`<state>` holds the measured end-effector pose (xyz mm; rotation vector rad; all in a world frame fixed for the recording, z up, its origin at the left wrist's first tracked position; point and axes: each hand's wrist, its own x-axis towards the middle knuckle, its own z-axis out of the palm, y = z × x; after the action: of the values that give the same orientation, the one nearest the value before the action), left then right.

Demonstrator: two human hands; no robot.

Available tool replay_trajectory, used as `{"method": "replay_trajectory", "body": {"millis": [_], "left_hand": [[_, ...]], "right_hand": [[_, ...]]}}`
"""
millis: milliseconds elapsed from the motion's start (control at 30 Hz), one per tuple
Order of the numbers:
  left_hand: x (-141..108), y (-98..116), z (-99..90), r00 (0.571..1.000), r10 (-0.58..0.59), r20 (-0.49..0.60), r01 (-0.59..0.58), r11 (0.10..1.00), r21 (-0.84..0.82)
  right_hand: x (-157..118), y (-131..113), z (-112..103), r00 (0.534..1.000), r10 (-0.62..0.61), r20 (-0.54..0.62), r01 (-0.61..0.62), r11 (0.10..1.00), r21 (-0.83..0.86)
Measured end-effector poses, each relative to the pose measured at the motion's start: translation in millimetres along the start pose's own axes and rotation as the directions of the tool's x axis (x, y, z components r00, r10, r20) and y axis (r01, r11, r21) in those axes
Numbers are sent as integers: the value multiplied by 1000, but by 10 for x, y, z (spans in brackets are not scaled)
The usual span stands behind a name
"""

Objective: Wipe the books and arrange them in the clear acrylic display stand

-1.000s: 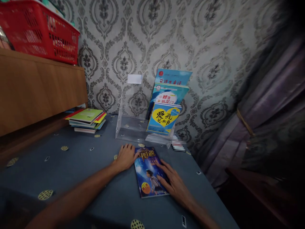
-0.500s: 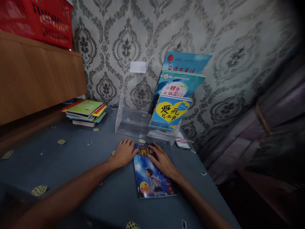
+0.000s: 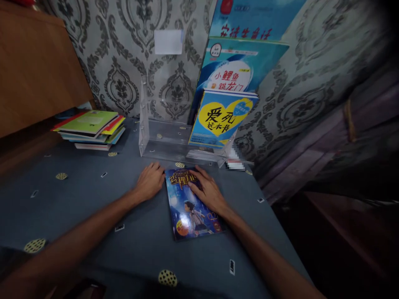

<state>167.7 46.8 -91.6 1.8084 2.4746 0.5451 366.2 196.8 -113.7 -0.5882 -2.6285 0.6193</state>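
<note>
A dark blue paperback book [image 3: 183, 207] with gold title letters and a cartoon figure lies flat, cover up, on the cloth-covered table. My right hand [image 3: 208, 189] rests on its upper right part, fingers stretched out over the cover. Just left of the book's top corner, my left hand [image 3: 150, 181] lies on the tablecloth with its fingers extended, holding nothing. Whether its fingertips touch the book's edge I cannot tell. Behind both hands stands a clear acrylic book rack [image 3: 168, 151]. A blue book with a yellow heart [image 3: 218, 118] leans in its right side, in front of two taller blue books [image 3: 249, 64].
A stack of thin books [image 3: 93, 128] sits at the back left, beside a wooden cabinet [image 3: 34, 66]. Patterned wallpaper backs the table. A curtain [image 3: 311, 158] hangs to the right, past the table's right edge.
The view has moved closer and tilted down. My left hand has shifted off the book's cover to its left side. My right hand stays on the book.
</note>
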Motion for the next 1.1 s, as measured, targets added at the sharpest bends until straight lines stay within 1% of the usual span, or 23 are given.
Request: {"method": "replay_trajectory", "body": {"millis": [100,200,233,267,300,333,367,400,433,467,500,567,667,733,800,867,933,967,1033,1067,1100], "left_hand": [[45,-71,-10,1000,-14,8,15,992,-122],[93,-141,-26,999,-28,28,34,966,-256],[104,-156,-28,998,-45,47,58,937,-344],[112,-163,-27,994,-72,78,101,876,-472],[115,-162,-22,987,-104,125,159,765,-624],[113,-152,-13,974,-130,184,225,601,-767],[105,-133,-1,958,-146,247,286,400,-871],[93,-105,11,940,-146,307,333,206,-920],[77,-70,23,925,-132,356,367,64,-928],[58,-28,34,912,-106,397,396,-30,-918],[37,17,42,900,-72,430,424,-88,-901],[-3,112,48,878,7,479,476,-129,-870],[-31,244,30,857,86,508,515,-120,-849],[-8,322,8,857,106,505,514,-99,-852],[55,394,-13,866,115,487,497,-77,-864],[147,463,-28,878,112,466,475,-67,-878],[251,525,-37,885,98,454,461,-64,-885],[300,551,-41,888,89,451,457,-62,-887],[389,595,-58,895,67,441,445,-58,-894],[426,611,-72,899,56,434,437,-56,-898],[460,624,-91,904,47,425,428,-55,-902]], "right_hand": [[-8,-13,2,1000,24,-2,-24,1000,15],[-24,-15,7,999,38,-14,-37,999,39],[-31,-8,10,999,37,-20,-36,998,52],[-37,1,15,999,36,-27,-35,997,66],[-44,12,20,999,39,-35,-36,996,79],[-51,24,25,998,45,-43,-41,995,91],[-59,34,29,997,56,-54,-50,994,101],[-67,43,33,996,68,-65,-61,992,109],[-75,48,35,994,79,-77,-70,991,116],[-85,50,36,992,89,-88,-78,989,123],[-94,48,35,990,99,-99,-85,988,131],[-113,40,28,984,120,-130,-100,983,152],[-127,44,5,965,162,-206,-115,968,222],[-123,76,-21,942,216,-255,-133,942,307],[-112,129,-56,908,315,-277,-174,884,434],[-104,184,-101,860,440,-257,-219,774,595],[-106,213,-154,813,548,-196,-232,613,755],[-111,214,-183,800,581,-153,-225,526,820],[-127,192,-247,802,594,-62,-205,371,906],[-134,173,-280,810,586,-26,-198,314,929],[-140,154,-312,815,580,-5,-190,275,942]]}}
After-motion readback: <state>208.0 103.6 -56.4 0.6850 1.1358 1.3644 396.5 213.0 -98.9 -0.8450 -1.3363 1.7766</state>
